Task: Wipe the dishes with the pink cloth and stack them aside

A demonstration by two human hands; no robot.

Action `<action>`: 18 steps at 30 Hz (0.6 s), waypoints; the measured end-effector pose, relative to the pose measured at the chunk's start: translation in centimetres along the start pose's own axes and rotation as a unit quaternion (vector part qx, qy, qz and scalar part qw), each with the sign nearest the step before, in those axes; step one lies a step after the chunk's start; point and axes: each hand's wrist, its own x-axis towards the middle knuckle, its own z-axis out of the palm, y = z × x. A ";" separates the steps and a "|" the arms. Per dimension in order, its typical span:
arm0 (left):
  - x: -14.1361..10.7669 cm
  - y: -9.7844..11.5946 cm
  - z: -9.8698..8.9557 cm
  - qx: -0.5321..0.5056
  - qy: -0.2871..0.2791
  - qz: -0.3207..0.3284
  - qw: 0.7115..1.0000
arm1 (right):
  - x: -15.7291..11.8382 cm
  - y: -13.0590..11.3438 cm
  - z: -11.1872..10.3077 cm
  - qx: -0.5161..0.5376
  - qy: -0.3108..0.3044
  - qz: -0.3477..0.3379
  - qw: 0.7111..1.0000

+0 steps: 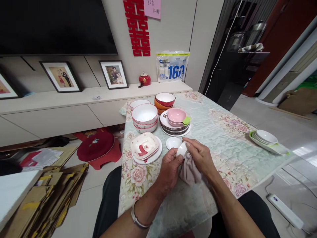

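Observation:
A small white dish is held up between my two hands above the near part of the table. My left hand grips its left edge with thumb and fingers. In my right hand a greyish-pink cloth is bunched against the dish's right side, its loose end hanging down. Just behind them another small white dish lies on the tablecloth. To the left, a square patterned bowl rests on a white plate. Beyond the hands, a pink bowl with a green handle tops a stack of dark-rimmed plates.
White bowls with red rims and red and orange bowls stand stacked at the back. On the right edge, small white dishes sit on a green-edged oval dish. A red stool and flattened cardboard are on the floor at left.

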 end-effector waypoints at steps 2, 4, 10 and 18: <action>0.0 0.0 0.0 -0.001 -0.007 -0.001 1.000 | 0.3 0.6 -0.4 0.086 0.004 0.098 0.992; -0.1 0.0 0.0 -0.001 -0.016 -0.008 1.000 | 0.4 0.9 -0.8 0.152 -0.005 0.155 0.976; -0.3 0.3 0.2 0.037 0.002 -0.028 0.999 | 0.3 0.8 -1.4 0.064 -0.046 0.065 0.995; -0.1 -0.4 -0.5 0.073 -0.009 0.006 0.997 | -0.6 -1.0 0.2 -0.147 -0.113 -0.143 0.972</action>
